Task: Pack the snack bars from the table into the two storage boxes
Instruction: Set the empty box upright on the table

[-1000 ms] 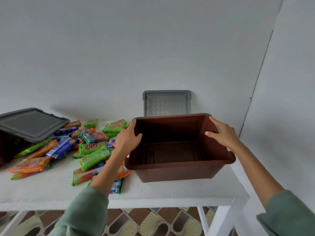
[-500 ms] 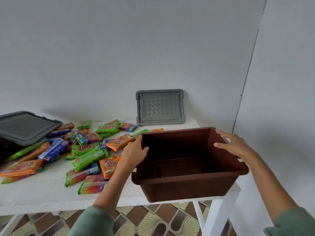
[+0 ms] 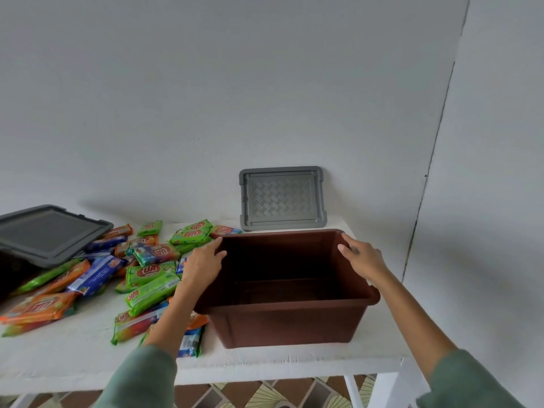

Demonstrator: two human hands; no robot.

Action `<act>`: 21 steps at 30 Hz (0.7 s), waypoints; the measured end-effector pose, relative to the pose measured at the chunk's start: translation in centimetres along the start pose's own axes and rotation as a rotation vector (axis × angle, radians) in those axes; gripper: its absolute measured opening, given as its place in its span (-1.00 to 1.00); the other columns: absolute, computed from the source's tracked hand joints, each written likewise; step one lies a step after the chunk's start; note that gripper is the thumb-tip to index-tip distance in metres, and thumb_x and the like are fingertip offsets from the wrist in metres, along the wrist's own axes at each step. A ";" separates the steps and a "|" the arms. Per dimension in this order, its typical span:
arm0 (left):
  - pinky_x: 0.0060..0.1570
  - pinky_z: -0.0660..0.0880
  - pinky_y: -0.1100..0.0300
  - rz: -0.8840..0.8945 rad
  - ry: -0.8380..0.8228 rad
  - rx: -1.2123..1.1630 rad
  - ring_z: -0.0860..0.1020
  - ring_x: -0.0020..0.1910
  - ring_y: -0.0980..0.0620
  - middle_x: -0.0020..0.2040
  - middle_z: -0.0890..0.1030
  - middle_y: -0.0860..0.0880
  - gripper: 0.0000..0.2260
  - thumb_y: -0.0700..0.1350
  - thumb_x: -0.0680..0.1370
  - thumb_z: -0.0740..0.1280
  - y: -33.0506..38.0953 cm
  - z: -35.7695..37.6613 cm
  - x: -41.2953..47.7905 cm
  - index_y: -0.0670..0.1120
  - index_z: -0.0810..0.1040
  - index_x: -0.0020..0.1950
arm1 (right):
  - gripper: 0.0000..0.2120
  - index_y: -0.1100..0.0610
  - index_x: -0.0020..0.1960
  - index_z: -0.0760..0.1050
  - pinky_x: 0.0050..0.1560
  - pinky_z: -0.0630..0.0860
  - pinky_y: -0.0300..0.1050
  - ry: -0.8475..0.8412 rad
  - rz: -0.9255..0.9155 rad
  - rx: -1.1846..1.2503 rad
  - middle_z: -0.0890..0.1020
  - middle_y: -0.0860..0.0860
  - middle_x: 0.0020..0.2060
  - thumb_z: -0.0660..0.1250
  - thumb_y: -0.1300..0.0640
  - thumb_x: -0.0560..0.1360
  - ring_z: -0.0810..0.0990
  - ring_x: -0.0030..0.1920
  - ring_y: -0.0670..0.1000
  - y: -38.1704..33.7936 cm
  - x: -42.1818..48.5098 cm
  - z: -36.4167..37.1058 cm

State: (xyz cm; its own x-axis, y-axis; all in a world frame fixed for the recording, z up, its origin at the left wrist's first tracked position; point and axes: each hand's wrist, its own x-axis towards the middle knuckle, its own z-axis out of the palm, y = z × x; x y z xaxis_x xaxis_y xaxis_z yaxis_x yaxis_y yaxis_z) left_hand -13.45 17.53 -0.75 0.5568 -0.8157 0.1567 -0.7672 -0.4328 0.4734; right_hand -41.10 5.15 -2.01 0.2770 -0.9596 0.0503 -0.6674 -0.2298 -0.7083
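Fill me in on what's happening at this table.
A person grips the brown box by its rim, the left hand on one side and the right hand on the other. The box sits at the right end of the table and looks empty. The snack bars lie scattered to its left, none packed yet. A grey lid leans against the wall behind the box. A dark lid lies at the far left.
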 end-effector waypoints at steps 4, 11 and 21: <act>-0.26 0.36 0.19 -0.020 -0.043 -0.176 0.55 -0.18 -0.03 0.18 0.57 -0.21 -0.64 0.00 0.62 0.10 -1.2 -0.3 1.3 0.04 0.33 0.42 | -0.61 -0.07 0.41 0.30 0.41 0.24 0.05 0.001 0.040 0.167 0.40 0.03 0.39 -0.01 -0.06 0.62 0.32 0.41 0.14 0.5 0.9 0.1; 0.43 0.09 0.08 -0.002 -0.249 -0.511 0.14 0.49 -0.06 0.50 0.19 -0.08 -0.59 0.00 0.64 -0.05 -1.9 -1.2 0.8 -0.06 0.18 0.49 | -0.62 -0.16 0.42 0.25 0.36 0.34 -0.02 -0.142 0.078 0.489 0.28 0.01 0.46 -0.03 -0.07 0.62 0.29 0.43 0.09 1.2 0.4 -0.8; 0.20 0.35 0.12 0.023 -0.022 -0.395 0.40 0.31 -0.08 0.31 0.47 -0.15 -0.62 -0.07 0.65 0.02 -2.7 -0.2 0.2 -0.20 0.34 0.39 | -0.54 -0.09 0.44 0.24 0.44 0.20 0.08 -0.001 0.037 0.238 0.32 0.03 0.44 0.00 -0.19 0.57 0.25 0.44 0.13 0.9 0.7 -0.7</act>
State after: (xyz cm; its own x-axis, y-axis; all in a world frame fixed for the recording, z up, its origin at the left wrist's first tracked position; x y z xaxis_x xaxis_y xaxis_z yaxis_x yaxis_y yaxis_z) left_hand -11.19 18.60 -1.83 0.5308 -0.8333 0.1545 -0.5953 -0.2369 0.7678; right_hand -41.94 4.15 -2.13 0.2560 -0.9664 0.0205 -0.4954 -0.1494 -0.8557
